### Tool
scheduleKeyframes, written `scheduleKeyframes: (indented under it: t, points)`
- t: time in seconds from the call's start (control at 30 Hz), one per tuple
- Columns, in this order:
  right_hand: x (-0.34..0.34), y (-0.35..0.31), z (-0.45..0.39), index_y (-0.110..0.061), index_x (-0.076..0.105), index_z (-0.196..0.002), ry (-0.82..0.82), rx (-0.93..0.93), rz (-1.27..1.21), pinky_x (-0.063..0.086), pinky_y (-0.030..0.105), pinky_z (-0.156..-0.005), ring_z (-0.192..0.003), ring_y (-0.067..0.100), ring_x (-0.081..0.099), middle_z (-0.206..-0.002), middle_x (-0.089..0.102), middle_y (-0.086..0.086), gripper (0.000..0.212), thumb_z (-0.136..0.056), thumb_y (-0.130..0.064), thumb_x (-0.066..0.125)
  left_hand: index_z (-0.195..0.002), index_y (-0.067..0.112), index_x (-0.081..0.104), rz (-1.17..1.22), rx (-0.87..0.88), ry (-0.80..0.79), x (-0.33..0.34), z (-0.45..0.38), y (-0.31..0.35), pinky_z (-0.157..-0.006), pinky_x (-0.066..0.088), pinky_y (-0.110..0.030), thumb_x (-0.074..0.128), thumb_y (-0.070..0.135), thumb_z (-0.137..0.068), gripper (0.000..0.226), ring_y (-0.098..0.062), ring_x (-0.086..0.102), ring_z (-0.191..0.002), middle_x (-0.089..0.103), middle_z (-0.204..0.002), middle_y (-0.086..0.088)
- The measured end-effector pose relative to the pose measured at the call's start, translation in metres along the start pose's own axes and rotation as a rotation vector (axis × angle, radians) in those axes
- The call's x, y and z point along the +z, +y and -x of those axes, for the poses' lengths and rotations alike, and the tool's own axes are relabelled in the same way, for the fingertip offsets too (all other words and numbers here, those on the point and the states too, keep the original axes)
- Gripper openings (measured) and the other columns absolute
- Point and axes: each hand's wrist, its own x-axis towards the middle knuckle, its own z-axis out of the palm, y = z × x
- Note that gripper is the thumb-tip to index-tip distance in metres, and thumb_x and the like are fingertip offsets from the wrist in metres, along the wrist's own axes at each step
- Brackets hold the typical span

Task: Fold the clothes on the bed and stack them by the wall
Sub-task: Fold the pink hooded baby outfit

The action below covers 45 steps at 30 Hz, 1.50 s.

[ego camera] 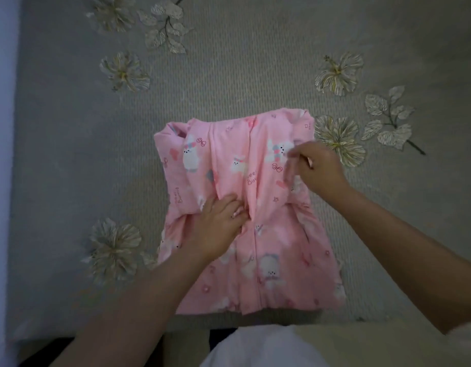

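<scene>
A pink garment (276,260) printed with white bunnies and bows lies flat on the bed, its sleeves folded in over the middle. My left hand (218,223) presses flat on the lower middle of the fabric, fingers together. Over the right side of the garment, my right hand (316,168) has its fingertips pinched on the folded-in sleeve. The fingers there are blurred.
The bed is covered by a grey textured spread (229,70) with embroidered pale flowers. A pale wall or panel (1,154) runs along the left edge. The bed's front edge (123,332) lies just below the garment, with my white clothing at the bottom.
</scene>
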Motion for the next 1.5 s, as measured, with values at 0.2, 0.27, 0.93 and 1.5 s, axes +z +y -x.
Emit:
scheduleKeyframes:
  t: [0.2,0.27,0.93,1.5]
  points:
    - [0.031,-0.032,-0.101,-0.015,0.030,-0.142,-0.498,-0.049,0.541,0.004,0.057,-0.111,-0.138,0.028,0.024,-0.147,0.034,0.009,0.079,-0.079,-0.054,0.060,-0.102,-0.003,0.066,0.437,-0.394,-0.092,0.044,0.026,0.028,-0.102,0.025,-0.056,0.045,0.000,-0.079,0.031,-0.039,0.040,-0.127,0.060,-0.120,-0.016]
    - [0.042,-0.045,-0.114,-0.013,0.031,-0.141,-0.719,-0.010,0.655,0.005,0.058,-0.110,-0.137,0.029,0.027,-0.147,0.034,0.009,0.088,-0.074,-0.063,0.059,-0.120,0.003,0.058,0.477,-0.437,-0.061,0.055,0.032,0.028,-0.110,0.009,-0.040,0.036,0.003,-0.091,0.036,-0.025,0.021,-0.140,0.047,-0.137,-0.006]
    - [0.070,-0.058,0.264,-0.007,0.063,-0.072,-0.113,-0.285,0.635,0.036,0.072,-0.080,-0.101,0.051,0.058,-0.104,0.065,0.028,0.040,-0.041,-0.005,0.087,-0.133,0.013,0.045,-0.083,-0.507,-0.062,-0.026,0.137,0.094,-0.094,0.031,-0.042,0.051,0.033,-0.087,0.050,-0.029,0.034,-0.130,0.033,-0.146,-0.014]
    - [0.127,-0.005,0.275,-0.012,0.035,-0.139,-0.477,-0.193,0.971,0.029,0.066,-0.096,-0.132,0.030,0.038,-0.147,0.031,0.008,0.089,-0.065,-0.037,0.079,-0.145,0.034,0.011,-0.037,-0.616,-0.094,0.078,0.174,0.046,-0.112,-0.008,-0.045,0.049,0.038,-0.090,0.067,-0.029,-0.009,-0.142,-0.004,-0.156,-0.008]
